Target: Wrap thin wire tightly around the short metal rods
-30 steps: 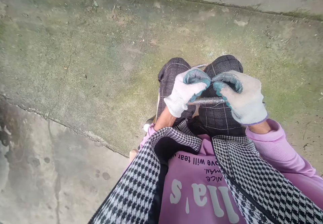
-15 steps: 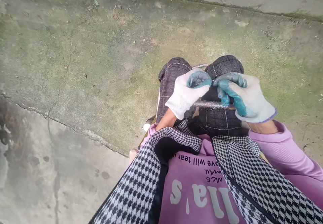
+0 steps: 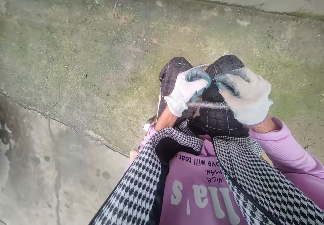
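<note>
Both hands wear white knit gloves with teal-coated palms and fingers. My left hand (image 3: 187, 89) is closed over the left thigh, thumb and fingers pinching a thin wire (image 3: 213, 80). Facing it, my right hand (image 3: 246, 95) is closed too, its fingertips on the same wire a short gap away. Below them a rod (image 3: 212, 105) wrapped in silvery wire lies across the lap, its right end hidden behind my right hand. Part of another wrapped rod (image 3: 201, 65) shows between the knees; whether the two are joined I cannot tell.
Dark checked trousers (image 3: 222, 120) cover the bent knees. A houndstooth garment (image 3: 141, 181) hangs open over a pink top (image 3: 199, 191). Around lies a mossy concrete floor (image 3: 101, 59), with a cracked edge to paler concrete (image 3: 83, 177) at lower left.
My right hand has turned so the back of its glove faces up, hiding the teal fingers under it. My left hand has shifted slightly left, its lower fingers showing more.
</note>
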A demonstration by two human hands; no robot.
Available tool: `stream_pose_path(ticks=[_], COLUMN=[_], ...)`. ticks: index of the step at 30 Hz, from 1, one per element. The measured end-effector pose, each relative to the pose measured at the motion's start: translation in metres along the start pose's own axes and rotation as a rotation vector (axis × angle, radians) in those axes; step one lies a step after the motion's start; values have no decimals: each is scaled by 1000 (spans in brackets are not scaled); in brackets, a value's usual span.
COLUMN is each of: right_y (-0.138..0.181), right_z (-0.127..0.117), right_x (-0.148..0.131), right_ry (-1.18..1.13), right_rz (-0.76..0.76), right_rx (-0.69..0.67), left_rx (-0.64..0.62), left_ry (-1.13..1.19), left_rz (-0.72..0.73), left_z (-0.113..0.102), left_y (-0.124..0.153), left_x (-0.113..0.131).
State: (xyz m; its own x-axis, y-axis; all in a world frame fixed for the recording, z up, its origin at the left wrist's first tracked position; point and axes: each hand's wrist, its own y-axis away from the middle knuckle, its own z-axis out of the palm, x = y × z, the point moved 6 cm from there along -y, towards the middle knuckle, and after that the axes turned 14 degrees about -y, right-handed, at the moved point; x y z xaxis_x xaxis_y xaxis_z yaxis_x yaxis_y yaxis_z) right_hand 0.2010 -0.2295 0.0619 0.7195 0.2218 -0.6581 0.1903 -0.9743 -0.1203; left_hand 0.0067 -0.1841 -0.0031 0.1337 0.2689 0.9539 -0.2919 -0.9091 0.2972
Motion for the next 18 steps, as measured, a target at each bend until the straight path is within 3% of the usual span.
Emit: stream_pose_path(ticks=[5,8,11,13,15,18], right_y=[-4,-6,-3,-2,-2,-3], right_z=[0,8,29,35,29,12], right_x=[1,11,18,15,14,6], right_ry=[-176,-578,-1117,-1260,-1127,-630], right_rz=[78,278,573,646,576,313], right_rx=[34,34,-92,-131,-59,45], left_rx=[-4,34,65,67,47,-12], left_ry=[-13,-78,-179,-191,-136,-17], left_rz=[73,142,190,196,200,199], left_z=[2,3,3,2,2,3], left_y=[2,7,13,14,12,7], left_x=[2,6,10,12,11,8])
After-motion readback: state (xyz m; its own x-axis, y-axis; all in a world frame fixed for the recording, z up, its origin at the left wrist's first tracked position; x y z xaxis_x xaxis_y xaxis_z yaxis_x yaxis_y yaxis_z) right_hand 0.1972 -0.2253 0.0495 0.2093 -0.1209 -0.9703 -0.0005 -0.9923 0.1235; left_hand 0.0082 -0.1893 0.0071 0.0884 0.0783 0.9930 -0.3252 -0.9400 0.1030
